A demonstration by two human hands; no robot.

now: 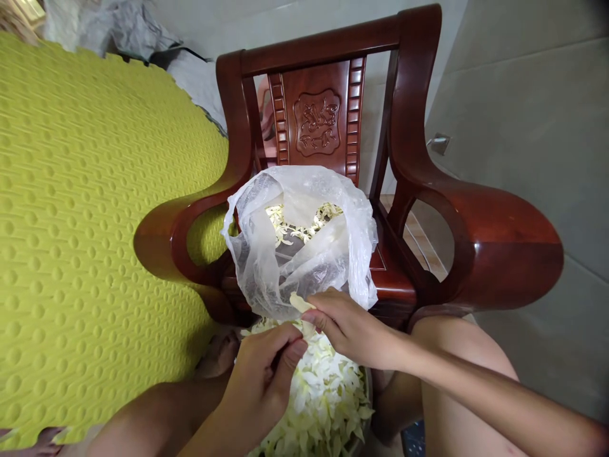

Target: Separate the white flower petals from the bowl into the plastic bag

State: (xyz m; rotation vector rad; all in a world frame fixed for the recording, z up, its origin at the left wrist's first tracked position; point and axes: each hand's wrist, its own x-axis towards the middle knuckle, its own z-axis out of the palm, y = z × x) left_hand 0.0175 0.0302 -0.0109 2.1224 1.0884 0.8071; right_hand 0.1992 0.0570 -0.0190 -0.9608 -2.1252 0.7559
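My right hand (349, 327) pinches a pale cream petal or flower (301, 303) between thumb and fingertips, at the near edge of a plastic bag. Just left of it and lower, my left hand (269, 374) is closed, thumb against the index finger; whatever it grips is too small to make out. Both hands are over a heap of whitish flowers (328, 387) in a round container (368, 387) between the knees. The open translucent bag (359, 235) rests on the chair seat, with more small flowers (304, 231) inside.
A dark red wooden armchair (318, 41) stands ahead, its wide curved arms reaching out on both sides. A yellow-green textured mat (95, 190) covers the left. Plastic bags (114, 28) lie at the upper left. A tiled wall (533, 127) is on the right.
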